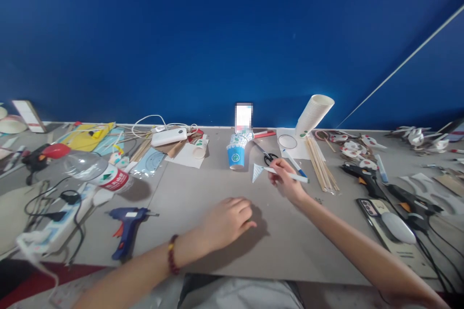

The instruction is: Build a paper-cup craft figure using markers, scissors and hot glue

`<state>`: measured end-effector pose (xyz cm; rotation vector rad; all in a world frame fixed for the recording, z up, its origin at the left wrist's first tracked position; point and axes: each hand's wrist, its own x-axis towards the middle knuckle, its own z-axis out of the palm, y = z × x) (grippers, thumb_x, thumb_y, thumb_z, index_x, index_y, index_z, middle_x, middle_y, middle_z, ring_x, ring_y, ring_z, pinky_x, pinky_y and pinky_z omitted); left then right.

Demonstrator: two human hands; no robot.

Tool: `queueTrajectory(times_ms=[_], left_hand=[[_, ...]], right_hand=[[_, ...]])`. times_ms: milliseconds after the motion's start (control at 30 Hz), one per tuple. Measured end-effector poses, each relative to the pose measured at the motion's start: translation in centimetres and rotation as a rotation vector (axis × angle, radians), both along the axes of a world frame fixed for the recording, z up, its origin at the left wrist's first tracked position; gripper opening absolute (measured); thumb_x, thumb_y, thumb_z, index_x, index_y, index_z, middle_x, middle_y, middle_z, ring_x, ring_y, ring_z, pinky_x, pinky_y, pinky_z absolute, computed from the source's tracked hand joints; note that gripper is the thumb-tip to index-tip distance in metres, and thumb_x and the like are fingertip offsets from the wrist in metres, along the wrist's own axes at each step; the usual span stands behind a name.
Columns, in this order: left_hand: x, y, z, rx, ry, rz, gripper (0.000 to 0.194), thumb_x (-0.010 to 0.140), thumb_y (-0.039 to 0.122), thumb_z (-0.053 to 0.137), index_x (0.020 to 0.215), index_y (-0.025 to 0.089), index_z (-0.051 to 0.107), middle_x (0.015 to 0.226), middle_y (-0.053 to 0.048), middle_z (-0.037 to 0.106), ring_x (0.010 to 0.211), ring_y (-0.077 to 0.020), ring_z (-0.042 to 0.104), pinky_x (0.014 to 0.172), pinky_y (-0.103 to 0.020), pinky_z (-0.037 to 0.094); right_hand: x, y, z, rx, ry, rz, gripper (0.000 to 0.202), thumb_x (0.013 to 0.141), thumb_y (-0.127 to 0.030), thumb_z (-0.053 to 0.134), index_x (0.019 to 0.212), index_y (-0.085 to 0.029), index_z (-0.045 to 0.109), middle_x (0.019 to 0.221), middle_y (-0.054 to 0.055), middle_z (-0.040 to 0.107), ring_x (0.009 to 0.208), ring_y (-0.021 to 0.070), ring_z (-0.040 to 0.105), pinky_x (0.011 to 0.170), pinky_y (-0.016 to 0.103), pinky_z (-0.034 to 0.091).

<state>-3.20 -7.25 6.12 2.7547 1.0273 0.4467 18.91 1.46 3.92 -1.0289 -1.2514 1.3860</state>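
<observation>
My right hand (284,179) is closed around a white marker (299,178), which it holds nearly level over the table. A small triangular piece of striped paper (256,172) is at the marker's left end; I cannot tell whether the two touch. My left hand (226,221) is palm down above the near part of the table, loosely bent, thumb side apart, with nothing visible in it. Beyond the hands stands a blue paper cup (236,155) with a frilly patterned rim. Black-handled scissors (270,158) lie just behind my right hand, beside a blue-and-white marker (295,164).
On the right are a leaning stack of white paper cups (314,113), wooden sticks (321,166), black glue guns (366,181) and a phone (375,207) under a white mouse (398,227). At left are a blue glue gun (126,227), a bottle (99,171) and a power strip (67,219).
</observation>
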Motion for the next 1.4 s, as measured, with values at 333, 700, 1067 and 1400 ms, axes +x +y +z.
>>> queueTrajectory(times_ms=[333, 700, 1067, 1400], left_hand=[[5.6, 4.1, -5.8, 0.318, 0.022, 0.135, 0.021, 0.09, 0.032, 0.058, 0.094, 0.012, 0.059, 0.114, -0.016, 0.064, 0.103, -0.0247, 0.062, 0.08, -0.034, 0.052], [4.8, 4.3, -6.1, 0.372, 0.108, 0.212, 0.018, 0.094, 0.03, 0.053, 0.091, 0.013, 0.059, 0.114, -0.015, 0.067, 0.097, -0.0221, 0.064, 0.078, -0.031, 0.05], [5.3, 4.3, -6.2, 0.447, 0.122, 0.227, 0.022, 0.095, 0.031, 0.05, 0.093, 0.012, 0.061, 0.109, -0.016, 0.069, 0.095, -0.0213, 0.064, 0.075, -0.031, 0.05], [5.3, 4.1, -6.2, 0.436, 0.153, 0.218, 0.019, 0.095, 0.027, 0.049, 0.092, 0.013, 0.061, 0.111, -0.016, 0.068, 0.098, -0.0224, 0.064, 0.077, -0.032, 0.049]], right_hand=[[-1.8, 4.1, -3.4, 0.079, -0.278, -0.118, 0.029, 0.078, -0.047, 0.061, 0.069, -0.022, 0.05, 0.056, -0.003, 0.052, 0.047, 0.0106, 0.043, 0.045, 0.025, 0.035], [-1.6, 3.9, -3.9, 0.175, -0.485, -0.141, 0.036, 0.078, -0.048, 0.061, 0.056, -0.022, 0.049, 0.05, 0.0, 0.057, 0.05, 0.0151, 0.054, 0.048, 0.026, 0.041], [-2.1, 3.9, -3.6, 0.153, -0.551, -0.15, 0.037, 0.074, -0.043, 0.061, 0.049, -0.022, 0.045, 0.044, 0.0, 0.056, 0.043, 0.0129, 0.049, 0.044, 0.025, 0.037], [-2.2, 3.9, -3.6, 0.17, -0.578, -0.105, 0.035, 0.073, -0.038, 0.06, 0.047, -0.021, 0.045, 0.043, -0.002, 0.054, 0.045, 0.0125, 0.05, 0.047, 0.023, 0.038]])
